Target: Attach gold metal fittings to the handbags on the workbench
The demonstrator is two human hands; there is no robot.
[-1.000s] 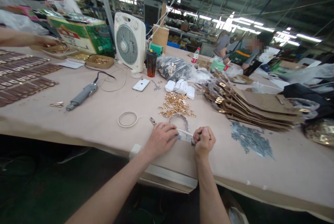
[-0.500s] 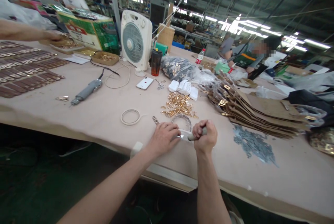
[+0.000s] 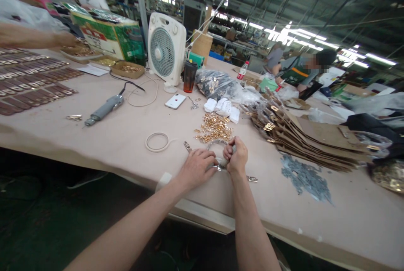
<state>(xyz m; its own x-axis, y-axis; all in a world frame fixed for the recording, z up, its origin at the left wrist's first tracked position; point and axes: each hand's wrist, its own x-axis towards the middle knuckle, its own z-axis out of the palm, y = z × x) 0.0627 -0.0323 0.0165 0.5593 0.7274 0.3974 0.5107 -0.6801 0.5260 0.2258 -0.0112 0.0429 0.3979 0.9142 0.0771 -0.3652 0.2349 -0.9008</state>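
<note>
My left hand [image 3: 198, 166] lies low on the table, its fingertips and thumb closed around a small shiny metal fitting [image 3: 218, 168]. Beside it, my right hand [image 3: 237, 153] is wrapped in a fist around a hand tool with a pale cylindrical handle [image 3: 223, 162]. The tool's lower end meets the fitting or stops just by it; its tip is hidden. A metal buckle piece [image 3: 187, 146] shows beyond my left fingers, and a second buckle piece [image 3: 252, 179] lies right of my right wrist. Behind my hands are a clear ring [image 3: 214, 142] and a pile of gold fittings [image 3: 216, 128].
A tape roll [image 3: 157, 142], a grey electric screwdriver [image 3: 104, 111] and a phone [image 3: 175, 101] lie leftward. A fan [image 3: 166, 48] and dark cup [image 3: 190, 76] stand behind. Stacked brown panels [image 3: 315, 140] and grey pieces [image 3: 304, 178] lie right. Co-workers' arms are farther off.
My right hand has moved left with the tool, closer to my left hand, and the tool now stands nearer the fitting. The buckle piece on the right has come into sight.
</note>
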